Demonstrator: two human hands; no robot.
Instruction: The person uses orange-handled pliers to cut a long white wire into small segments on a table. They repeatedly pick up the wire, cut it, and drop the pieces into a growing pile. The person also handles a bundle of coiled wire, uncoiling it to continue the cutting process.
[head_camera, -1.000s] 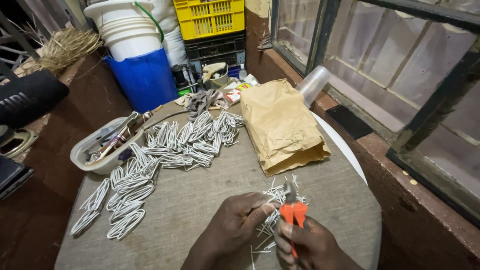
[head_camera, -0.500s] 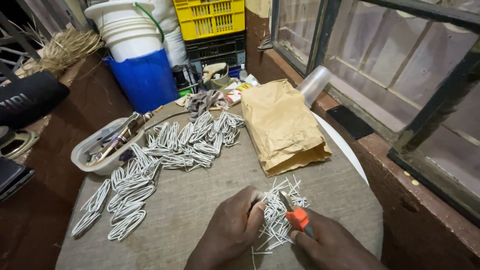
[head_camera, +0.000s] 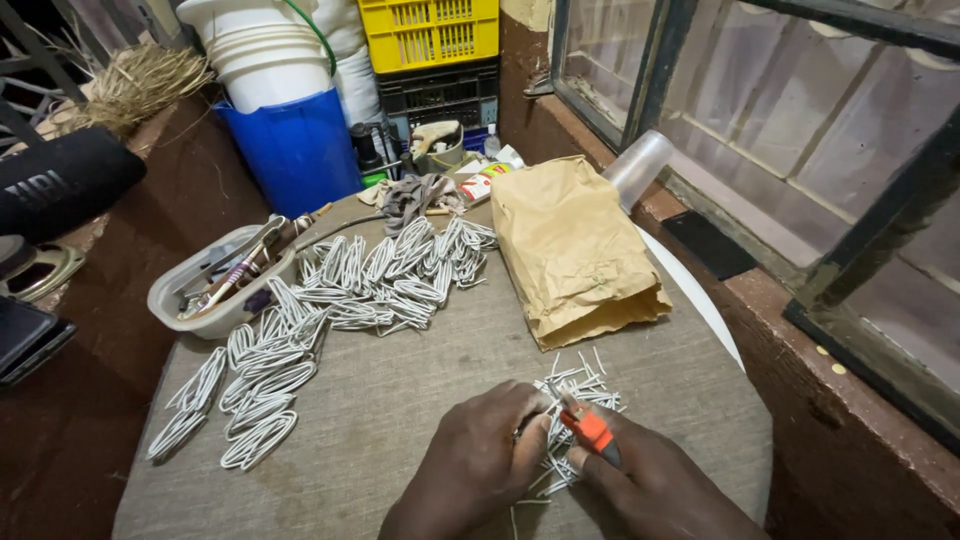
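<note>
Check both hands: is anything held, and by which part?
The right hand holds pliers by their orange handles. The left hand rests on the short white wire pieces; whether it grips one cannot be told.

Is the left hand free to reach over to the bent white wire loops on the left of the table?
Probably yes: bare cloth lies between the left hand and the white wire loops, with nothing standing in the path. But its fingers are now busy at the cut wire pieces.

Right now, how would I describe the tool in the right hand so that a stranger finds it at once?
Start at the round grey-covered table and go to its near edge, where short white wire pieces lie in a loose pile. The right hand holds small pliers over that pile. Their bright orange handles set them apart from all the white wire around them.
</note>
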